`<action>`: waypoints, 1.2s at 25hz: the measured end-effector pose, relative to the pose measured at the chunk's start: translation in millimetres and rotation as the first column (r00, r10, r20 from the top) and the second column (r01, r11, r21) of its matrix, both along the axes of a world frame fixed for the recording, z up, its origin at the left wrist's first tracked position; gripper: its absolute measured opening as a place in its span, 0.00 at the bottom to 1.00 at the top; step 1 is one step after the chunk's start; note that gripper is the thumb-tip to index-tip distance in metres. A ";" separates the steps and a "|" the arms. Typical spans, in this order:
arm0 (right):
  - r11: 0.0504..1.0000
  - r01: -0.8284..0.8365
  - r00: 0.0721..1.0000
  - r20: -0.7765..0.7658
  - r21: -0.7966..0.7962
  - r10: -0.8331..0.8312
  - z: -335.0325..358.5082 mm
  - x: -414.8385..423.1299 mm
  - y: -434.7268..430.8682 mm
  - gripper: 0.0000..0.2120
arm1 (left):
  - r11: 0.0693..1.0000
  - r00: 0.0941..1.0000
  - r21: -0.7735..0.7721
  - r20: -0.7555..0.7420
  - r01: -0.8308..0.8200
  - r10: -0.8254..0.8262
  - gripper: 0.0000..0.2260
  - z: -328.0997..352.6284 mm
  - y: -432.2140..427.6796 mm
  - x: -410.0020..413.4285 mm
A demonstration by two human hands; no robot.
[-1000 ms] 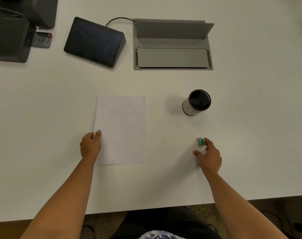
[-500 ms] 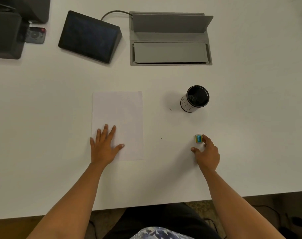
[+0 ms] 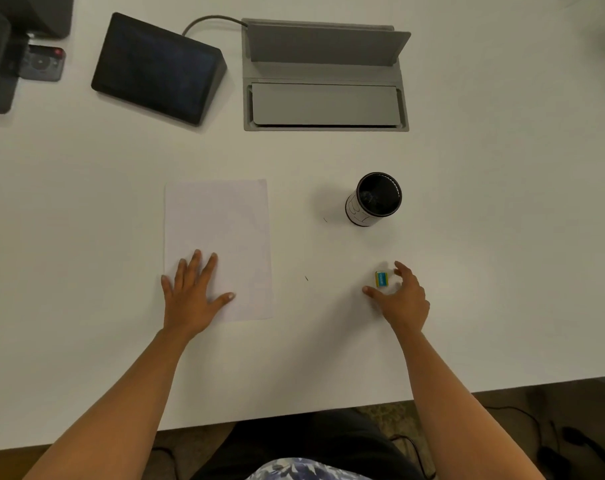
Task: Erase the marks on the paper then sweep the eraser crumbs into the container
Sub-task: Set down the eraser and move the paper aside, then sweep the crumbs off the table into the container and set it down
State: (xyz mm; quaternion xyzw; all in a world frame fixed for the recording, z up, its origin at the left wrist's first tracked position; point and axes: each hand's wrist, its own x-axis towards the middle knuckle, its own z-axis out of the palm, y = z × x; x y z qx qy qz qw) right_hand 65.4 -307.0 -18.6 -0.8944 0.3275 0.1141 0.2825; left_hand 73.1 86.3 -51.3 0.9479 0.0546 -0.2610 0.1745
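A white sheet of paper (image 3: pixel 221 230) lies on the white table; any marks on it are too faint to make out. My left hand (image 3: pixel 192 296) rests flat on the paper's near left corner, fingers spread. A small eraser with a blue and yellow sleeve (image 3: pixel 381 279) sits on the table to the right. My right hand (image 3: pixel 403 299) curls around it, thumb and forefinger on either side, not clearly closed on it. A black-lined cylindrical container (image 3: pixel 373 199) stands upright beyond the eraser. Two tiny dark specks lie on the table between paper and container.
A dark wedge-shaped screen (image 3: pixel 155 67) and a grey cable box with a raised lid (image 3: pixel 325 74) sit at the back. Black devices (image 3: pixel 3 53) occupy the far left corner. The table's near edge (image 3: pixel 294 415) runs just in front of my body.
My left hand moved from the paper's left edge onto the sheet and spread flat. My right hand stayed by the eraser, its fingers opening around it.
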 end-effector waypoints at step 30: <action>0.888 -0.395 0.827 0.513 0.235 0.232 76.2 50.8 89.9 0.42 | 0.812 0.988 -0.568 0.143 0.135 -0.064 0.49 69.7 -134.4 36.3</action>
